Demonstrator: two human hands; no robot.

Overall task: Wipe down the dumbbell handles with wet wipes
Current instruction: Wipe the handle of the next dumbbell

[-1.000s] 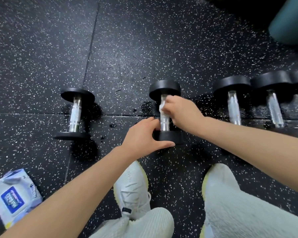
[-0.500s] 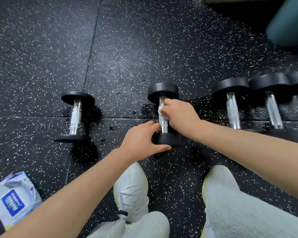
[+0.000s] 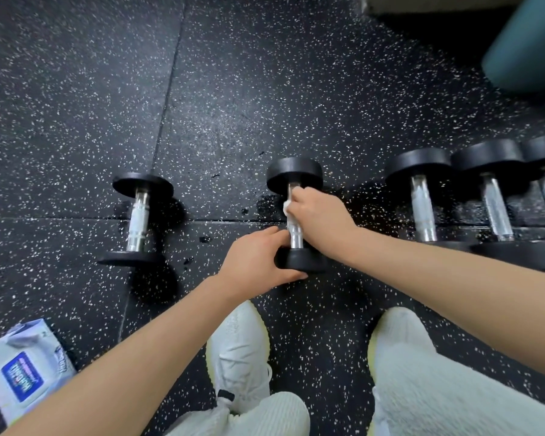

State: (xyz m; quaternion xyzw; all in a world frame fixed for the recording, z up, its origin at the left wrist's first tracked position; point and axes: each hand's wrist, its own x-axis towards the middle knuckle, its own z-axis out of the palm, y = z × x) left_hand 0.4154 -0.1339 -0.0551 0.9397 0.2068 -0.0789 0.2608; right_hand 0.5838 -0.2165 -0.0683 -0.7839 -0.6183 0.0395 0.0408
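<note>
At the lower left a soft white pack of wet wipes with a blue label (image 3: pixel 22 385) lies flat on the floor. Beyond it a lone black-headed dumbbell with a knurled chrome handle (image 3: pixel 137 220) lies on its side, well apart from the others, long axis running away from the person. The left hand (image 3: pixel 252 265) grips the near head of the black-headed, chrome-handled middle dumbbell (image 3: pixel 295 237), thumb under and fingers over it. This middle dumbbell lies on the floor just ahead of two white shoes (image 3: pixel 239 350), its handle pointing straight away, far head up-frame. The right hand (image 3: pixel 320 215) is curled round the upper handle, holding a crumpled white wet wipe (image 3: pixel 287 208) against the metal. To the right three more black dumbbells (image 3: pixel 423 209) lie close side by side, parallel to it. The floor (image 3: pixel 233 89) is black rubber tile flecked white, with seams and dark glossy patches near the handles. A blurred teal rounded object (image 3: pixel 526 48) sits at the upper right.
</note>
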